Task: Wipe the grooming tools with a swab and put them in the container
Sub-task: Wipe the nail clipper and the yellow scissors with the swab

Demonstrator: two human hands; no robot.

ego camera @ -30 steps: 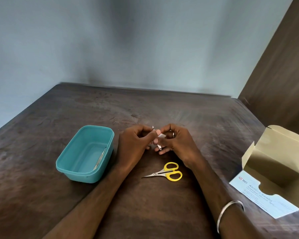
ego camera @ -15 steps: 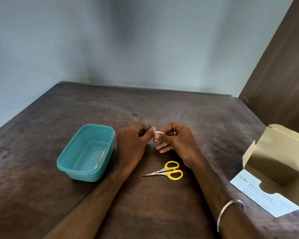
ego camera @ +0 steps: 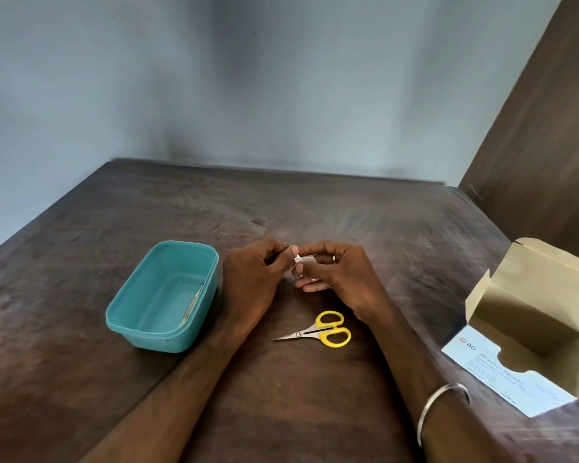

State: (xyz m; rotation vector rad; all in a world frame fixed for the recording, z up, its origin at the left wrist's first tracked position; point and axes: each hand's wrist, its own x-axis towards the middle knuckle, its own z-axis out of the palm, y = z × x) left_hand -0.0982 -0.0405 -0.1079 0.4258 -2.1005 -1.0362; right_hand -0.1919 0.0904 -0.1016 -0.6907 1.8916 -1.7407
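You are working over a dark wooden table point(ego camera: 281, 389), its grain worn and matt with dull streaks. The teal container point(ego camera: 161, 335) is looking like smooth plastic with a soft sheen, and a thin bright metal tool point(ego camera: 192, 304) is lying inside it. The scissors point(ego camera: 318, 330) are showing polished steel blades and glossy yellow plastic handles. The open box point(ego camera: 528, 315) is looking like plain matt card, its printed flap smoother. A shiny metal bangle point(ego camera: 438, 407) is circling your right wrist.

The left hand point(ego camera: 258, 279) hides most of a small metal tool point(ego camera: 285, 244); its kind is unclear.
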